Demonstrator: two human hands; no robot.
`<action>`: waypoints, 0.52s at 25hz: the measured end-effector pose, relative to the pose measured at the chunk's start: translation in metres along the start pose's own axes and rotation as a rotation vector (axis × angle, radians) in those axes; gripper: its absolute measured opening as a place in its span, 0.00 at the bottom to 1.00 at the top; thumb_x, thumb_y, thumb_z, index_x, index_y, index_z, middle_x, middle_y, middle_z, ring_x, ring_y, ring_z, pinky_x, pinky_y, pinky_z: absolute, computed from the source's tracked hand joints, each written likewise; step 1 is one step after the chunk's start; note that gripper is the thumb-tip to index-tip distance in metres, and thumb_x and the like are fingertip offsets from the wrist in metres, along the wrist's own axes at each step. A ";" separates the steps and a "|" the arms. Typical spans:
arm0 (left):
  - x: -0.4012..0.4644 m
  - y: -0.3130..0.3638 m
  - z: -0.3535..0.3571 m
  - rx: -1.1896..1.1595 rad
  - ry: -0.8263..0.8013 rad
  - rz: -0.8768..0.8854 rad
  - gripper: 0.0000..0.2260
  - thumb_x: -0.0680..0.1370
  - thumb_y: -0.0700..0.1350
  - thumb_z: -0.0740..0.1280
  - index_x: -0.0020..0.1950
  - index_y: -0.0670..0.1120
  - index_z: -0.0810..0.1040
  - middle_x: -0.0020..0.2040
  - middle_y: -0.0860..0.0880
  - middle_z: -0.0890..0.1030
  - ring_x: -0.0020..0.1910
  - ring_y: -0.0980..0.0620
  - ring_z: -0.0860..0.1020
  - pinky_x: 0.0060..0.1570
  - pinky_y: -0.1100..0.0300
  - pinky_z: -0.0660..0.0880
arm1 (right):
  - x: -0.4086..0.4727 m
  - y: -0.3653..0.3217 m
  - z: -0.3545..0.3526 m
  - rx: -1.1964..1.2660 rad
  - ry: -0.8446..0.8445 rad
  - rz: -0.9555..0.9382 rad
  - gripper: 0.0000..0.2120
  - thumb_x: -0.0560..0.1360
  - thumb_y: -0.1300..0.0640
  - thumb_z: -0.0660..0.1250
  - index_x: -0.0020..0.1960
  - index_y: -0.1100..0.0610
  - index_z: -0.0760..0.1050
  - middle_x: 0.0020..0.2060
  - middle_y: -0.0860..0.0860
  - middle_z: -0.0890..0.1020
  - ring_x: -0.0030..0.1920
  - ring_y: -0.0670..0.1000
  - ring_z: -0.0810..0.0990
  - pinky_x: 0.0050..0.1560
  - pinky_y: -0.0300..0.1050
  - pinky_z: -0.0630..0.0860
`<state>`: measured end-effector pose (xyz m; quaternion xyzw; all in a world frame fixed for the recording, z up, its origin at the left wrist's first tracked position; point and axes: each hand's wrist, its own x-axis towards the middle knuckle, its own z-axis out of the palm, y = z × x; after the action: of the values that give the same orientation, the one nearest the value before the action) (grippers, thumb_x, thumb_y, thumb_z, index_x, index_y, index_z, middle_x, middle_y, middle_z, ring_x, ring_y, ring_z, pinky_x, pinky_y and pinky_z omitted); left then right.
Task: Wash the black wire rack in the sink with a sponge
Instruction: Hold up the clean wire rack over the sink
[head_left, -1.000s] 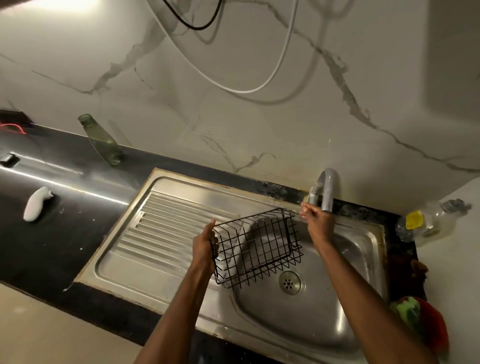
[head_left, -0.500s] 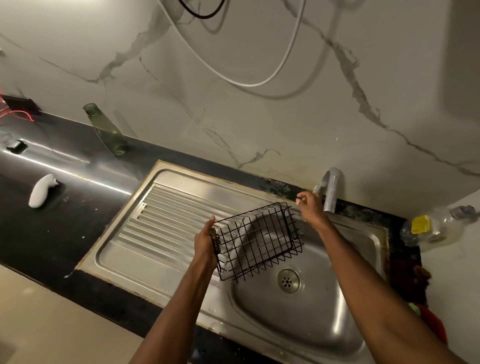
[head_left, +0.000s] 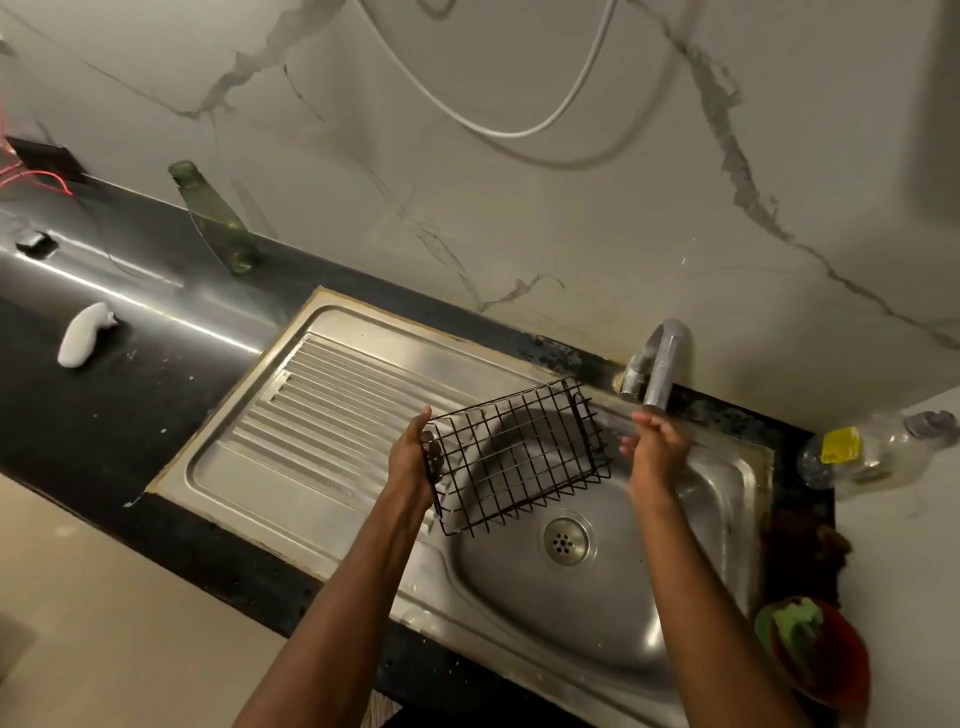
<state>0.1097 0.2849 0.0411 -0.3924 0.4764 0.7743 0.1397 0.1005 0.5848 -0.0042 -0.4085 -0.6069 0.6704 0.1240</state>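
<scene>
- The sink (head_left: 691, 613) is set into the surface (head_left: 130, 415), its basin to the right and its ribbed drainboard (head_left: 332, 415) to the left.
- The tap (head_left: 660, 364) stands behind the basin, against the wall.
- The wire rack (head_left: 519, 457) hangs above the basin's left part, tilted, with the drain (head_left: 566, 540) below and in front of it.
- The left hand (head_left: 410, 462) is at the rack's left end; the right hand (head_left: 654, 452) is just right of the rack, apart from it, under the tap's spout.
- A glass bottle (head_left: 218, 223) leans at the wall behind the drainboard's left corner.
- A plastic bottle (head_left: 872, 452) lies right of the sink.
- A bowl (head_left: 826, 660) holding a sponge (head_left: 795, 623) sits at the sink's near right corner.
</scene>
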 end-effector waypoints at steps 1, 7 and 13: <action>-0.005 0.000 0.001 -0.008 0.002 -0.014 0.16 0.82 0.49 0.68 0.36 0.47 0.71 0.20 0.52 0.72 0.15 0.55 0.69 0.17 0.65 0.68 | -0.011 0.011 -0.006 -0.099 -0.063 0.013 0.07 0.80 0.55 0.68 0.54 0.56 0.81 0.54 0.59 0.84 0.40 0.49 0.80 0.33 0.41 0.77; -0.010 -0.022 0.002 -0.042 0.000 -0.086 0.17 0.83 0.51 0.67 0.35 0.48 0.73 0.22 0.54 0.71 0.18 0.57 0.67 0.19 0.65 0.63 | -0.036 0.037 -0.040 -0.212 -0.485 0.237 0.40 0.70 0.23 0.62 0.71 0.48 0.73 0.62 0.54 0.80 0.61 0.57 0.80 0.45 0.55 0.84; -0.011 -0.051 0.003 0.087 -0.082 0.027 0.16 0.81 0.60 0.66 0.45 0.48 0.75 0.31 0.51 0.69 0.26 0.55 0.66 0.23 0.64 0.62 | -0.055 0.043 -0.064 -0.242 -0.418 0.207 0.25 0.69 0.35 0.74 0.59 0.49 0.81 0.58 0.55 0.82 0.58 0.57 0.81 0.51 0.59 0.83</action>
<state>0.1456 0.3151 0.0175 -0.3476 0.5088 0.7700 0.1654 0.1943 0.5835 -0.0173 -0.3327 -0.6502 0.6719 -0.1231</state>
